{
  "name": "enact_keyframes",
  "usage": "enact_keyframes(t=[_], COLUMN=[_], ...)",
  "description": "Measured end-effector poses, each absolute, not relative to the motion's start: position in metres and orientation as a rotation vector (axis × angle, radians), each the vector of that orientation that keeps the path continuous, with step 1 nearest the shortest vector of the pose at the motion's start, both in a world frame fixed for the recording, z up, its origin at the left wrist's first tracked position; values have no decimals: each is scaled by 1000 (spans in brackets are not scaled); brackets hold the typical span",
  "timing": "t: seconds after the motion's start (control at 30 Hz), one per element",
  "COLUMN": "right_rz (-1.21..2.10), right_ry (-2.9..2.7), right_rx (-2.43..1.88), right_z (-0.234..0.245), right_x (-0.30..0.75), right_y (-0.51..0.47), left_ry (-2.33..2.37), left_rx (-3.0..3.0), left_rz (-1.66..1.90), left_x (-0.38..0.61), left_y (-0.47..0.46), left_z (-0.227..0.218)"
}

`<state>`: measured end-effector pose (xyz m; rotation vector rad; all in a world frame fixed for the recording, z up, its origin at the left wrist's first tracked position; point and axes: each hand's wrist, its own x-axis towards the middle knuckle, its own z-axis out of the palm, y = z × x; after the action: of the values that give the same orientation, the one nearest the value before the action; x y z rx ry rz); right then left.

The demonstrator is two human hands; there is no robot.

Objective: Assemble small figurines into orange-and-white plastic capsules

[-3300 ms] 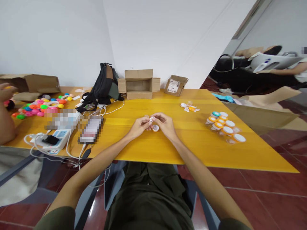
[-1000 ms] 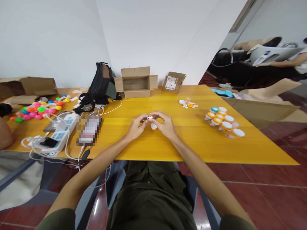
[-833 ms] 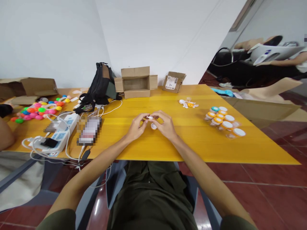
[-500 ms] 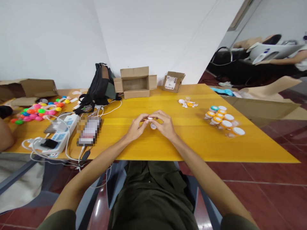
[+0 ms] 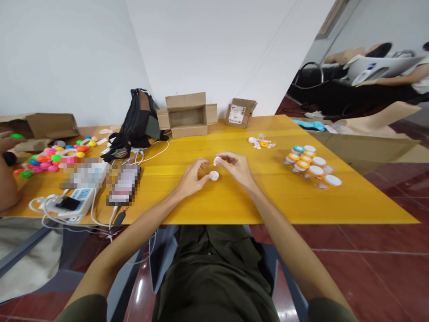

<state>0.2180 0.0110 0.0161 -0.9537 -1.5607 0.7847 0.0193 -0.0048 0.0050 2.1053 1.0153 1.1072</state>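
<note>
My right hand pinches a small white piece between thumb and fingertips, just above the yellow table. My left hand rests on the table with its fingers curled, its fingertips touching a small round white-and-orange cap that lies between the two hands. A cluster of small round containers with orange, teal and white lids sits to the right of my right hand. A few small white and orange parts lie farther back.
A black backpack, an open cardboard box and a smaller labelled box stand at the back. Power strips with cables and a phone lie at left. Colourful balls and another person's hand are at far left.
My hands have come apart: the right one has lifted the small white piece away to the right, and the round cap now lies uncovered by my left fingertips.
</note>
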Motion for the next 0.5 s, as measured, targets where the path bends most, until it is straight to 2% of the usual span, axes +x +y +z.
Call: enact_keyframes(t=[0.23,0.5], right_rz=[824,757], right_ry=[-1775,-1889], right_rx=[-983,-963], right_z=[22,21], right_x=[226,225], right_y=[6,4], left_ry=[1041,970], left_rx=[2114,2080], left_rz=[920,899], left_x=[25,27], left_y=[-3,3], left_z=[3,-1])
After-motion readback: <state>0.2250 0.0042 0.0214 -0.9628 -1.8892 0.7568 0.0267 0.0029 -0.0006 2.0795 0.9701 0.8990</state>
